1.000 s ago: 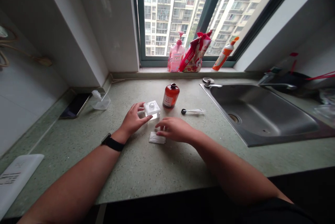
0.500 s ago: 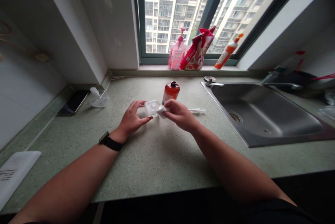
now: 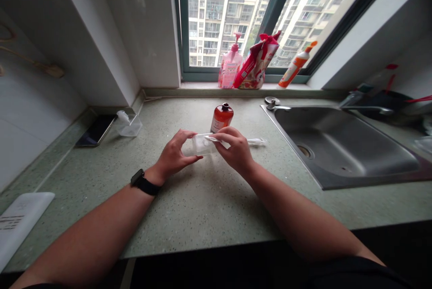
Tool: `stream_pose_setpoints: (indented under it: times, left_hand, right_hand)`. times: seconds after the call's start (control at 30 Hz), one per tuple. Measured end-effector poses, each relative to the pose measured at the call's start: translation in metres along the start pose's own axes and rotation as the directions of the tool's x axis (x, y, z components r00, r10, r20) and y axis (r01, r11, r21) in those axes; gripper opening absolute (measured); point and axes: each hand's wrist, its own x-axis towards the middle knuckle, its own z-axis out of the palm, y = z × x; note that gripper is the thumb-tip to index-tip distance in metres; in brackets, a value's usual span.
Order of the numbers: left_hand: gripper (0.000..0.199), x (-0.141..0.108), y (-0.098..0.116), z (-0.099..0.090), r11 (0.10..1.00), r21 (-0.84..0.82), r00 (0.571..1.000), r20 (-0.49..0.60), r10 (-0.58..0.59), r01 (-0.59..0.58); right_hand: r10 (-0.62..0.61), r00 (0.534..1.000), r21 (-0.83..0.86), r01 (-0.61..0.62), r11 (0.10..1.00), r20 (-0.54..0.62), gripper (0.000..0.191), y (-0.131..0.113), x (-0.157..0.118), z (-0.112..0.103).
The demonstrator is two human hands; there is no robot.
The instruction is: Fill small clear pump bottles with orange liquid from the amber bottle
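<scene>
My left hand (image 3: pixel 175 154), with a dark watch on its wrist, grips a clear plastic container (image 3: pixel 201 144) between thumb and fingers above the counter. My right hand (image 3: pixel 234 149) pinches a white cloth or tissue (image 3: pixel 211 138) against the container's right part. Just behind my right hand stands an amber bottle (image 3: pixel 222 118) with an open neck and a white label. A white pump piece (image 3: pixel 257 142) lies on the counter to the right of that hand.
A phone (image 3: pixel 96 130) and a clear tub with a white nozzle (image 3: pixel 130 127) are at the left. The steel sink (image 3: pixel 351 145) is at the right. A pink pump bottle (image 3: pixel 230 69), a red bag (image 3: pixel 256 64) and an orange bottle (image 3: pixel 293 69) stand on the sill. A white board (image 3: pixel 27 221) lies front left.
The container has tilted and shifted slightly right. My right hand has moved a little right, with the white cloth or tissue now lying flatter on it. The view has shifted slightly.
</scene>
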Motion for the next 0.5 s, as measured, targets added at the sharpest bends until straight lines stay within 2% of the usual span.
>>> stream_pose_setpoints:
  times: [0.13,0.3,0.5]
  left_hand:
    - [0.059,0.0004,0.0007,-0.0003,1.000,-0.005,1.000,-0.007,0.009,-0.009]
    - [0.060,0.0000,0.0001,0.0006,1.000,-0.020,1.000,0.010,0.024,-0.024]
    - [0.063,-0.0005,-0.0015,0.0021,0.997,-0.037,0.998,0.022,0.061,-0.061]
  right_hand:
    - [-0.044,0.998,0.023,0.043,0.999,0.043,0.023,0.0012,-0.0012,0.0017]
    - [-0.027,0.995,0.042,0.023,0.999,0.093,0.033,0.0039,-0.0023,0.0016]
    - [-0.016,0.985,0.146,-0.009,0.989,0.172,0.042,0.0100,-0.0033,0.0024]
